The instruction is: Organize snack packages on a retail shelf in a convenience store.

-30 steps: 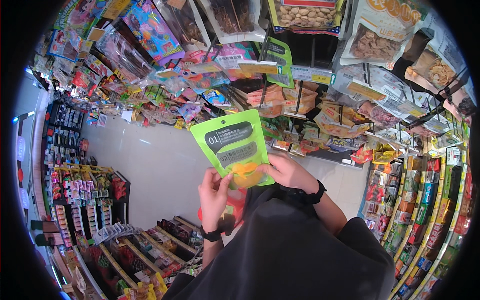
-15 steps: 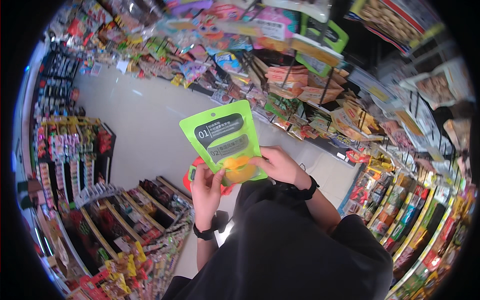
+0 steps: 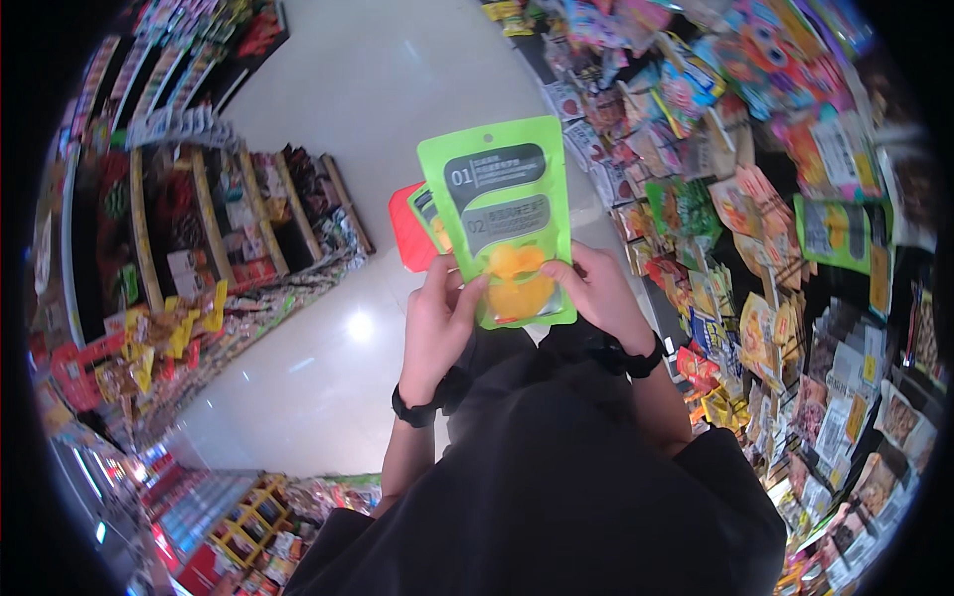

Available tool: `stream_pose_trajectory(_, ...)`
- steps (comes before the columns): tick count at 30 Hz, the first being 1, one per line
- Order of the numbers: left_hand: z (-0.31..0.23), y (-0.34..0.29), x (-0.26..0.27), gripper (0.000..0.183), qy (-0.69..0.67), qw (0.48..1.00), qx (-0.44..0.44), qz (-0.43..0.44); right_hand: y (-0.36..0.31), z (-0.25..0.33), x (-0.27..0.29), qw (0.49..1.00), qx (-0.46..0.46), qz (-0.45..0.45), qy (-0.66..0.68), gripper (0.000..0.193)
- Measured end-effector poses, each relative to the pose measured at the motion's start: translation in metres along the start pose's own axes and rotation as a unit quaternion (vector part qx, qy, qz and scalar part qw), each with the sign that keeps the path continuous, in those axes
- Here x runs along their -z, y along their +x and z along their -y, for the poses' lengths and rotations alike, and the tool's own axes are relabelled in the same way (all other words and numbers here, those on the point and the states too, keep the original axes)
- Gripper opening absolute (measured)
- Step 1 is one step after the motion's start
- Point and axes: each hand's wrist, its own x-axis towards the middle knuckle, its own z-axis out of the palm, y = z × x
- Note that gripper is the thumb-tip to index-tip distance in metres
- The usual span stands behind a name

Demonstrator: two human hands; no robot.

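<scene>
A bright green flat pouch (image 3: 507,189) is held up in front of me, with dark label panels and a clear lower window showing yellow-orange pieces that look like dried fruit. My left hand (image 3: 435,323) pinches its lower left edge, thumb on the front. On the lower right edge, my right hand (image 3: 608,298) grips it the same way, its thumb beside the window. Behind the pouch, a second green package (image 3: 433,221) shows its edge, next to a red object (image 3: 409,230) whose kind I cannot make out. What supports these two is hidden.
Packed snack racks (image 3: 696,199) run along my right, where a similar green pouch (image 3: 835,234) hangs. To the left stands a tiered shelf (image 3: 214,214) with yellow packets (image 3: 164,348) at its end. Pale shiny floor (image 3: 397,89) lies between them.
My view has turned left: the snack racks swung from the top to the right, and the tiered shelf moved up. Both hands keep hold of the green pouch, which now appears more upright.
</scene>
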Motion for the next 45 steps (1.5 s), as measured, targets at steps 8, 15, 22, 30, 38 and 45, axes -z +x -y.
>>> stream_pose_trajectory(8, 0.053, 0.006, 0.094, 0.021, -0.032, 0.999, 0.005, 0.011, 0.038, 0.034, -0.094, 0.999, -0.012, 0.04, -0.013, 0.024)
stream_pose_trajectory(15, 0.118, 0.019, 0.165, 0.022, -0.05, 0.998, 0.038, 0.015, 0.071, 0.031, -0.178, 0.993, -0.055, 0.09, -0.047, 0.027)
stream_pose_trajectory(22, 0.191, 0.047, 0.21, 0.024, -0.048, 0.989, 0.124, 0.064, 0.109, -0.027, -0.255, 0.988, -0.11, 0.108, 0.005, 0.027)
stream_pose_trajectory(30, 0.347, 0.106, 0.173, 0.028, -0.193, 0.94, 0.264, 0.099, 0.166, -0.171, -0.305, 0.983, -0.143, 0.105, -0.054, 0.03)
stream_pose_trajectory(38, 0.527, 0.148, 0.058, 0.034, -0.121, 0.942, 0.308, 0.062, 0.214, -0.338, -0.309, 0.95, -0.202, 0.139, -0.191, 0.035)
stream_pose_trajectory(45, 0.578, 0.197, -0.001, 0.038, 0.015, 0.956, 0.29, -0.044, 0.261, -0.392, -0.318, 0.935, -0.182, 0.072, -0.295, 0.04)
